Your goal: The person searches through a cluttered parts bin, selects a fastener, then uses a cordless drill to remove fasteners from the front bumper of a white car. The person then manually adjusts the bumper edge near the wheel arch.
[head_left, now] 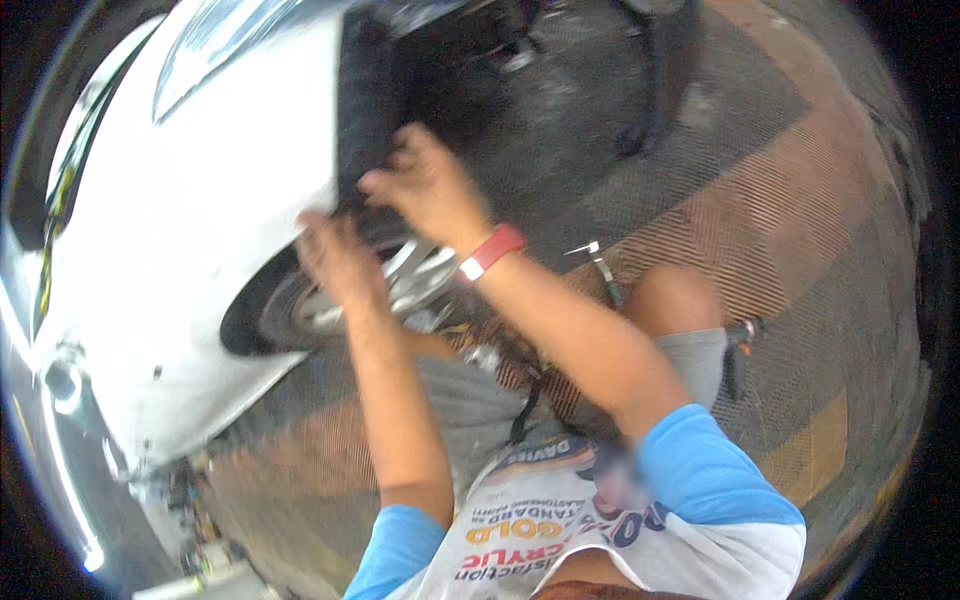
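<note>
In front of me stands a white car [230, 170], its front wheel [320, 310] set in the wheel arch. My left hand [340, 262] is at the arch edge just above the tire, its fingers apart and somewhat blurred. To its right and farther away, my right hand [430, 190] is raised beside the dark liner [372, 105] behind the white panel. Its fingers are bent and apart, with nothing visible between them. Whether either hand touches the panel or liner is hard to tell. A red wristband [492, 252] circles my right wrist.
A ratchet-like hand tool [600, 262] lies on the floor beside my right knee. Farther right is a black tool with an orange spot [740, 355]. Ribbed matting [720, 235] covers the floor. Dark car parts [665, 70] stand at the back.
</note>
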### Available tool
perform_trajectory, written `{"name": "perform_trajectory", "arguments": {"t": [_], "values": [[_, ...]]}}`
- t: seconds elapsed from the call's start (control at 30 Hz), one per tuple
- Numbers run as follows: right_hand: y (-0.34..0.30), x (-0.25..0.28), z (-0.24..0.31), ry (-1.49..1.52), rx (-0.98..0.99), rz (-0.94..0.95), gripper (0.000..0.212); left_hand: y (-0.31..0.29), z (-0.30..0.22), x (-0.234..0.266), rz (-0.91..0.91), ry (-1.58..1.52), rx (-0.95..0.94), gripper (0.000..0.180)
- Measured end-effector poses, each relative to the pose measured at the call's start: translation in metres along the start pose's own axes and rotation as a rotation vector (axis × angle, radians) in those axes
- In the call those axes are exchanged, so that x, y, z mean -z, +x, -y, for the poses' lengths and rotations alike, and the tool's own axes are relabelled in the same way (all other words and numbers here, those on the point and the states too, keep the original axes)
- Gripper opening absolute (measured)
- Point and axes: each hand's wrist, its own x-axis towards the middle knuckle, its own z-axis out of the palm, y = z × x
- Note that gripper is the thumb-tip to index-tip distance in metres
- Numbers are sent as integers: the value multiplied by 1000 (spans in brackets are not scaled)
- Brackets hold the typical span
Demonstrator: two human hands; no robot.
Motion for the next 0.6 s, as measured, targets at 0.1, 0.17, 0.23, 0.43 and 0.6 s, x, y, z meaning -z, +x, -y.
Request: {"name": "perform_trajectory", "arguments": {"t": [0.1, 0.17, 0.23, 0.43, 0.6], "values": [[-6, -12, -11, 111, -21, 55, 51, -13, -21, 0, 26, -64, -108, 51], [-8, -15, -11, 34, -29, 79, 52, -15, -23, 3, 8, -37, -121, 51], [-9, -12, -5, 6, -40, 81, 50, -19, -23, -1, 32, -41, -130, 51], [-3, -17, -6, -113, 12, -15, 56, -20, -23, -10, 68, -52, -122, 55], [-2, -20, -11, -194, 73, -69, 62, -17, -22, -8, 99, -64, -78, 63]]}}
